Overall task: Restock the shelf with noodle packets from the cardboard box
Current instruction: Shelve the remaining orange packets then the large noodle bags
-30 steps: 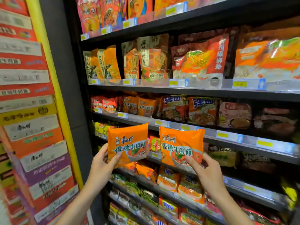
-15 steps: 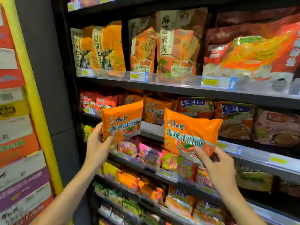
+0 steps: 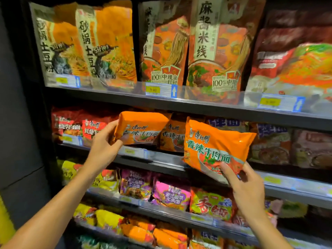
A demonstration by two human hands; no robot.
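Backdrop: dark store shelf unit (image 3: 179, 105), stocked w/ noodle bags.
L hand (image 3: 102, 141): grasps orange plastic noodle packet (image 3: 142, 128), tilted into second shelf.
R hand (image 3: 246, 186): pinches matching orange packet (image 3: 215, 150) by lower edge, just before that shelf.

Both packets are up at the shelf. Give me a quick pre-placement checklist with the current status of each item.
1. Left hand holds its orange packet: ok.
2. Right hand holds the second orange packet: ok.
3. Matching orange packet on the shelf marks the slot: ok.
4. Left packet tilted into that row: ok.
5. Room behind the front packets: cannot tell.
6. Right packet inside the shelf: not ok, in front of the shelf edge.
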